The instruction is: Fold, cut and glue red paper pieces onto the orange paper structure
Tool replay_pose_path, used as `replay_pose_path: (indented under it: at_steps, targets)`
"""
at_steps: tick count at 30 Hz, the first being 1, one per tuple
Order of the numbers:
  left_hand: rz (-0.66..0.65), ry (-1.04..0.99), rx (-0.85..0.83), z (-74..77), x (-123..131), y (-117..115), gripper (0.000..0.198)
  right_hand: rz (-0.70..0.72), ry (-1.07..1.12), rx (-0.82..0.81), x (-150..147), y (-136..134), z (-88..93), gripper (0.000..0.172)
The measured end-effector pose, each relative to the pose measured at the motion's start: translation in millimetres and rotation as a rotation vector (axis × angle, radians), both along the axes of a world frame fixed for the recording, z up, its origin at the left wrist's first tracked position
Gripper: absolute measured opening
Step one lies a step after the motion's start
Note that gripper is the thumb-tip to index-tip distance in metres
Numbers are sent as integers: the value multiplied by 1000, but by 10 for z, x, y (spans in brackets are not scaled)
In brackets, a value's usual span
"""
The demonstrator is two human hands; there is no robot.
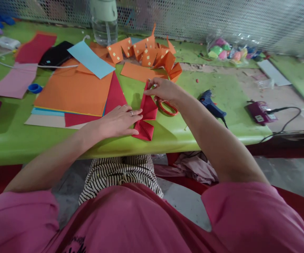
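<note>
A folded red paper piece (149,109) with notched flaps stands on the green table in front of me. My left hand (121,120), a ring on one finger, lies along its left side with fingers stretched out, fingertips touching the paper. At the paper's far end, my right hand (163,89) pinches the upper edge between thumb and fingers. Orange-handled scissors (167,108) lie just under and beside the right hand, their blades hidden. Behind it sit orange folded paper strips (149,52) with pale diamond spots.
Coloured paper sheets (72,93) are stacked at left, a light blue strip (94,59) on top. A blue glue gun (212,104) and a purple box with a cable (262,112) lie right. A water bottle (104,24) stands behind, near a bag of colourful pieces (228,51).
</note>
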State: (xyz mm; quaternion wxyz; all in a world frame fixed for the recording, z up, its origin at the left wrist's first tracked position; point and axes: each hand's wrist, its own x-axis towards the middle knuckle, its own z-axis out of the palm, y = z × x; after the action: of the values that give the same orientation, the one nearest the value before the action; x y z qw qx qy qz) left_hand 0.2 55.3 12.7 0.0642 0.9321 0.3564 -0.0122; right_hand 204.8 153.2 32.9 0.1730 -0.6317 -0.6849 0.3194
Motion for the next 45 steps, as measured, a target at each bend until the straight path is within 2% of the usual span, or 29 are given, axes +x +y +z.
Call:
replay_pose_path:
  at_steps: [2, 4, 7, 9, 15, 19, 22, 26, 28, 31, 34, 37, 42, 45]
  targets:
    - [2, -8, 0, 6, 2, -2, 56, -2, -10, -27, 15, 0, -4, 25]
    - [-2, -2, -5, 12, 0, -3, 56, 84, -41, 0, 40, 3, -28, 31]
    - [-15, 21, -2, 19, -9, -5, 57, 219, -122, 121, 55, -19, -82, 39]
    - [-24, 13, 10, 22, -14, -7, 57, 232, -189, 196, 38, -66, -114, 41]
    - [5, 4, -54, 70, -7, -15, 57, 233, -176, 328, 30, -268, -181, 18]
    - [-13, 20, -90, 104, -13, -1, 62, 172, -189, 262, 82, -321, -187, 20]
    - [-26, 38, -88, 106, -24, 12, 63, 199, -156, 254, 84, -314, -189, 16]
    - [-21, 48, -92, 113, -21, 12, 62, 228, -175, 254, 59, -304, -207, 19]
    - [-8, 50, -91, 125, -11, 2, 61, 256, -183, 288, 49, -321, -224, 15]
    - [-2, 50, -84, 137, -2, -14, 60, 350, -238, 444, 52, -375, -253, 9]
    - [11, 27, -73, 108, -21, -23, 58, 455, -313, 556, 91, -434, -271, 18]
    - [55, -57, -52, 23, -65, -28, 65, 529, -364, 603, 151, -477, -271, 26]
    - [186, -227, -21, -125, -115, -66, 83, 591, -355, 653, 224, -517, -251, 30]
    - [175, -280, -16, -151, -122, -96, 88, 620, -323, 655, 244, -537, -260, 33]
